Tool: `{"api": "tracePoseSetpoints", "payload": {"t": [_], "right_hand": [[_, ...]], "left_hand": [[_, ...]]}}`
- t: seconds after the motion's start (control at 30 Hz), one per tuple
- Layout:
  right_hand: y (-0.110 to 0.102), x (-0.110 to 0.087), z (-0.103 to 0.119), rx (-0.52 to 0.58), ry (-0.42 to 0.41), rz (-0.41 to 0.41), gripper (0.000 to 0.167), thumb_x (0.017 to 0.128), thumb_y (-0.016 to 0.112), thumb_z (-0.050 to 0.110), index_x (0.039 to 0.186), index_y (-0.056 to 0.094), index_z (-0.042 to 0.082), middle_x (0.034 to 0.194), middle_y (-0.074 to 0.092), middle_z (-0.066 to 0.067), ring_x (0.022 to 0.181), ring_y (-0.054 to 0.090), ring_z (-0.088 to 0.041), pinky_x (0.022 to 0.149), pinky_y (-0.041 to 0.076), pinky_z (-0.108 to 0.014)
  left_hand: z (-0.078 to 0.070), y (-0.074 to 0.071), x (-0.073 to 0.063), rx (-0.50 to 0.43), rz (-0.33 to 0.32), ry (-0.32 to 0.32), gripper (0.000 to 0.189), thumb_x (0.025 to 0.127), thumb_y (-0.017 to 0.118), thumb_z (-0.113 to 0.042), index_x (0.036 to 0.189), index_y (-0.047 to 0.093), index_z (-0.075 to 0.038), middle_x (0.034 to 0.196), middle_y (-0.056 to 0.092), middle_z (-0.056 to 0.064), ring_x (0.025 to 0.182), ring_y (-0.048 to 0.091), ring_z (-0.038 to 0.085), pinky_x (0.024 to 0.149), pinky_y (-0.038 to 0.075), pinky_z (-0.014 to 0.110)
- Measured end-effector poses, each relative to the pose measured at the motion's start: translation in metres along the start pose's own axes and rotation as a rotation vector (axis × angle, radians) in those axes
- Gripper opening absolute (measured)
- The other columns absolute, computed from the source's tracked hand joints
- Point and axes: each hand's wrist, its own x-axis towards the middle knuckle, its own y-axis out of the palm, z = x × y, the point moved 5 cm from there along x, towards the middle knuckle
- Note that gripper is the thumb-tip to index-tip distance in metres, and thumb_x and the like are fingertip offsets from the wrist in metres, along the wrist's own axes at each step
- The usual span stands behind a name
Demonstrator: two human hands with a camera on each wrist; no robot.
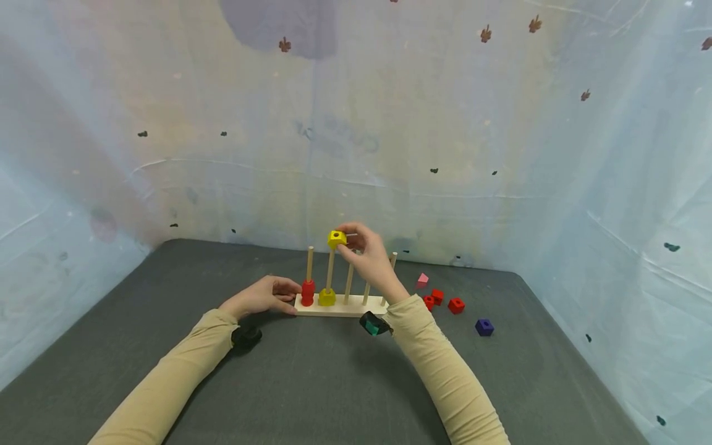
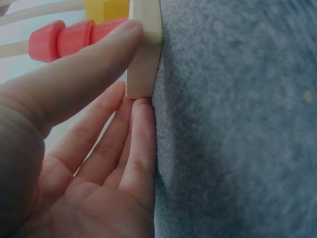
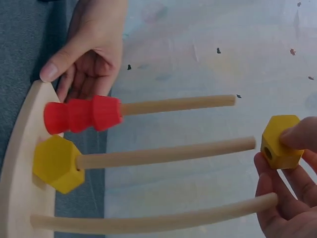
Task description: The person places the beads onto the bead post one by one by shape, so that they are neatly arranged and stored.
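Note:
My right hand (image 1: 367, 250) pinches a yellow hexagonal bead (image 3: 285, 141) between thumb and fingers, just off the tip of the second peg (image 3: 168, 153) from the left. Its hole faces that peg in the right wrist view. Another yellow hexagonal bead (image 1: 327, 298) sits at the foot of the same peg. The leftmost peg carries a red stepped stack (image 3: 81, 115). With thumb on one side and fingertips at the end, my left hand (image 1: 264, 295) holds the left end of the wooden peg board (image 1: 339, 310); the left wrist view shows its thumb beside the red stack (image 2: 74, 39).
Right of the board lie several red blocks (image 1: 456, 305), a pink triangular block (image 1: 423, 280) and a purple cube (image 1: 484, 327) with a hole. All stand on a dark grey cloth-covered table (image 1: 311, 383). A pale patterned curtain (image 1: 356, 136) hangs behind and at both sides.

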Motion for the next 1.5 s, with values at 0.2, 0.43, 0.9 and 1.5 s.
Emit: {"api": "tracePoseSetpoints", "payload": {"t": [0.2,0.43,0.9,1.5], "right_hand": [[0.008,-0.001,-0.008,0.060,0.059,0.006,0.030,0.092,0.058,-0.006,0.122,0.053,-0.011,0.119,0.056,-0.026,0.105,0.059,-0.039,0.079,0.052,-0.038],[0.015,-0.001,-0.024,0.028,0.087,0.017,0.034,0.091,0.062,-0.003,0.124,0.054,-0.007,0.120,0.057,-0.022,0.103,0.059,-0.032,0.087,0.054,-0.040],[0.033,-0.022,-0.081,0.091,0.328,-0.050,0.042,0.088,0.068,0.001,0.125,0.051,0.005,0.115,0.059,-0.011,0.100,0.061,-0.023,0.087,0.054,-0.031],[0.048,-0.045,-0.105,0.065,0.475,0.006,0.038,0.085,0.068,-0.006,0.120,0.054,-0.001,0.111,0.061,-0.014,0.101,0.060,-0.025,0.089,0.053,-0.036]], "left_hand": [[0.001,0.000,0.000,0.016,0.007,-0.009,0.058,0.076,0.082,-0.012,0.125,0.057,0.004,0.126,0.057,0.018,0.118,0.054,0.032,0.097,0.049,0.036],[0.002,-0.001,0.001,0.003,0.004,-0.019,0.059,0.075,0.082,-0.013,0.126,0.058,0.003,0.126,0.058,0.017,0.118,0.054,0.032,0.096,0.049,0.036],[0.000,-0.001,-0.001,-0.011,0.020,0.008,0.059,0.076,0.082,-0.013,0.126,0.057,0.005,0.127,0.056,0.020,0.119,0.053,0.033,0.096,0.049,0.036],[0.002,-0.001,-0.001,-0.022,0.012,-0.009,0.058,0.076,0.082,-0.011,0.126,0.057,0.005,0.126,0.057,0.018,0.118,0.054,0.032,0.096,0.049,0.035]]}}
